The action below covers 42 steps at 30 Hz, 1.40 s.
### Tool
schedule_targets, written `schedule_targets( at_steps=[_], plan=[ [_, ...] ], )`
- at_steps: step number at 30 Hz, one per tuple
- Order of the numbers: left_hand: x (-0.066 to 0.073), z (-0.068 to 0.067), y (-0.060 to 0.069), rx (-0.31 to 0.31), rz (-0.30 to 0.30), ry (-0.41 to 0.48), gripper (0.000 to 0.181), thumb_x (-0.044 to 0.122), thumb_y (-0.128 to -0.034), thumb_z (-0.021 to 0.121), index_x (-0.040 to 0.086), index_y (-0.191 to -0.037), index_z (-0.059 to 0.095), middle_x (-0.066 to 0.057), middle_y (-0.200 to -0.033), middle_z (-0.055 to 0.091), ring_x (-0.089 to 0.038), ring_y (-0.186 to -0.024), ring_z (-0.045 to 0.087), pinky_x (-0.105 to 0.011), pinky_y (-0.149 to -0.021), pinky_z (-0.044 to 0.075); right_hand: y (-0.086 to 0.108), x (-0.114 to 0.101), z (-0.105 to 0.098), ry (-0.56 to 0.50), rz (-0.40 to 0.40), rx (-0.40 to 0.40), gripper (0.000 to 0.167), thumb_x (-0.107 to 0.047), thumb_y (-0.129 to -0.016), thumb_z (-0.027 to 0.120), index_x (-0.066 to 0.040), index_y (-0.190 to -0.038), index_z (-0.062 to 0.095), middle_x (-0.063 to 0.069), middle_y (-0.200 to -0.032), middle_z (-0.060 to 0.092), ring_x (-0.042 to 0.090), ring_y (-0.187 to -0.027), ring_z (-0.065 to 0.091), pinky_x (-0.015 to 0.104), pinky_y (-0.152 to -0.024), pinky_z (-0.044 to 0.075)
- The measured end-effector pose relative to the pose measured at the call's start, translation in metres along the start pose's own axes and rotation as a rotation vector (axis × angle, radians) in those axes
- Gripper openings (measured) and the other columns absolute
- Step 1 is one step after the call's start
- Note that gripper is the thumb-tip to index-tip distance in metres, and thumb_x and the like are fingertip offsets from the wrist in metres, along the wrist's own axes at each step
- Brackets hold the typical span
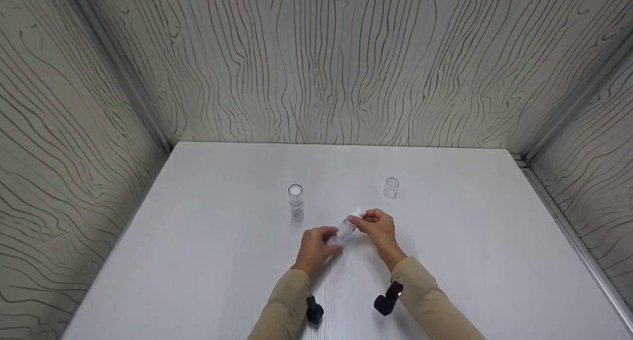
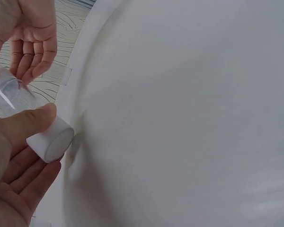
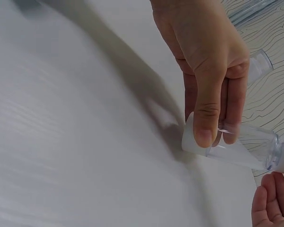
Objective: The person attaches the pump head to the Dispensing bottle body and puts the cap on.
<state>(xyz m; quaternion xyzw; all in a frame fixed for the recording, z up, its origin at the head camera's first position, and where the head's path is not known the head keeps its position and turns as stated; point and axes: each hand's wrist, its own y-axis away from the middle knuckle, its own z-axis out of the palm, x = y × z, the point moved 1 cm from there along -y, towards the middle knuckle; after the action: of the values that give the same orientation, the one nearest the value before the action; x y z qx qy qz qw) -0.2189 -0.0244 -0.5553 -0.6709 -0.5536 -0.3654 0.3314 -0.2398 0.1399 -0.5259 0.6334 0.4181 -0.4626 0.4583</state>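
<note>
Just in front of me, a small clear bottle (image 1: 342,231) with a white base is held tilted between both hands. My left hand (image 1: 315,248) grips its lower end; in the left wrist view the thumb and fingers clasp the white base (image 2: 52,144). At the upper end, my right hand (image 1: 381,231) pinches the white pump head (image 1: 358,213). In the right wrist view the clear body (image 3: 244,145) lies between the two hands, and fingers partly hide the white part at the neck.
A second clear bottle (image 1: 295,201) stands upright to the left, beyond my left hand. A clear cap (image 1: 390,188) is on the white table (image 1: 212,261) beyond my right hand. Patterned panels (image 1: 316,63) rise behind and at both sides.
</note>
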Motion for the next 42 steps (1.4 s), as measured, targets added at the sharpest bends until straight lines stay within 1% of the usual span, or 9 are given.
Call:
schedule_targets(
  at_steps=[7,11,15,22,27,31,35,38,42],
  plan=[
    [-0.001,0.000,0.001,0.004,0.027,0.010,0.035,0.005,-0.0763,0.077,0.000,-0.110,0.070,-0.012,-0.107,0.074,-0.023,-0.102,0.069,-0.035,-0.091,0.056,0.001,0.006,-0.002,0.027,0.013,-0.059,0.040,-0.017,-0.074,0.082,0.003,-0.103,0.063,0.002,-0.084,0.067,0.007,-0.074,0.061,0.021,-0.069,0.056],
    [-0.001,0.000,0.000,0.014,0.050,0.003,0.035,0.005,-0.0761,0.078,-0.001,-0.109,0.070,-0.013,-0.106,0.074,-0.024,-0.101,0.070,-0.034,-0.091,0.056,0.003,0.008,-0.005,0.027,0.010,-0.108,0.043,-0.015,-0.076,0.080,0.004,-0.111,0.063,0.005,-0.091,0.070,0.007,-0.079,0.063,0.024,-0.075,0.058],
    [-0.002,0.000,0.000,0.020,0.076,-0.006,0.035,0.005,-0.0750,0.079,-0.002,-0.109,0.070,-0.014,-0.106,0.074,-0.025,-0.102,0.070,-0.034,-0.090,0.056,0.005,0.007,-0.007,0.039,-0.002,-0.132,0.042,-0.012,-0.077,0.079,0.003,-0.113,0.063,0.008,-0.098,0.072,0.008,-0.084,0.065,0.025,-0.079,0.057],
    [-0.001,-0.001,-0.001,0.017,0.059,-0.010,0.036,0.006,-0.0751,0.079,-0.001,-0.109,0.070,-0.013,-0.105,0.075,-0.024,-0.100,0.070,-0.034,-0.088,0.057,0.004,0.008,-0.009,0.039,-0.004,-0.146,0.044,-0.013,-0.078,0.078,0.003,-0.117,0.063,0.015,-0.110,0.072,0.012,-0.095,0.067,0.026,-0.084,0.057],
    [-0.002,0.001,-0.002,0.015,0.044,-0.003,0.036,0.006,-0.0750,0.078,-0.001,-0.109,0.070,-0.012,-0.106,0.074,-0.025,-0.103,0.070,-0.033,-0.090,0.056,0.002,0.010,-0.011,-0.028,0.004,-0.157,0.044,-0.009,-0.083,0.072,0.004,-0.122,0.060,0.018,-0.118,0.069,0.011,-0.096,0.068,0.026,-0.088,0.057],
    [-0.002,0.001,-0.001,0.020,0.062,0.004,0.036,0.004,-0.0738,0.078,-0.002,-0.108,0.070,-0.014,-0.104,0.075,-0.025,-0.099,0.070,-0.033,-0.087,0.057,0.000,0.011,-0.012,-0.126,-0.001,-0.174,0.044,-0.003,-0.086,0.066,0.006,-0.127,0.056,0.021,-0.126,0.065,0.009,-0.099,0.068,0.021,-0.087,0.056],
    [-0.001,0.001,-0.001,0.016,0.044,0.019,0.036,0.004,-0.0737,0.079,-0.002,-0.108,0.070,-0.015,-0.105,0.074,-0.024,-0.099,0.070,-0.033,-0.087,0.057,-0.001,0.010,-0.013,-0.174,-0.001,-0.189,0.043,-0.001,-0.087,0.064,0.004,-0.129,0.056,0.019,-0.130,0.063,0.008,-0.104,0.066,0.021,-0.090,0.056],
    [-0.001,0.000,0.000,0.018,0.046,0.022,0.036,0.004,-0.0736,0.079,-0.002,-0.108,0.070,-0.015,-0.105,0.074,-0.024,-0.099,0.071,-0.033,-0.087,0.057,-0.002,0.009,-0.013,-0.182,-0.001,-0.194,0.042,-0.001,-0.087,0.064,0.002,-0.129,0.057,0.016,-0.130,0.064,0.009,-0.106,0.067,0.023,-0.092,0.055],
    [-0.002,0.000,0.000,0.026,0.066,0.018,0.036,0.003,-0.0735,0.079,-0.003,-0.108,0.070,-0.016,-0.104,0.074,-0.024,-0.096,0.071,-0.033,-0.085,0.058,-0.002,0.008,-0.013,-0.231,-0.019,-0.214,0.044,0.002,-0.087,0.063,0.006,-0.130,0.054,0.011,-0.122,0.069,0.004,-0.102,0.067,0.019,-0.090,0.055]
  ],
)
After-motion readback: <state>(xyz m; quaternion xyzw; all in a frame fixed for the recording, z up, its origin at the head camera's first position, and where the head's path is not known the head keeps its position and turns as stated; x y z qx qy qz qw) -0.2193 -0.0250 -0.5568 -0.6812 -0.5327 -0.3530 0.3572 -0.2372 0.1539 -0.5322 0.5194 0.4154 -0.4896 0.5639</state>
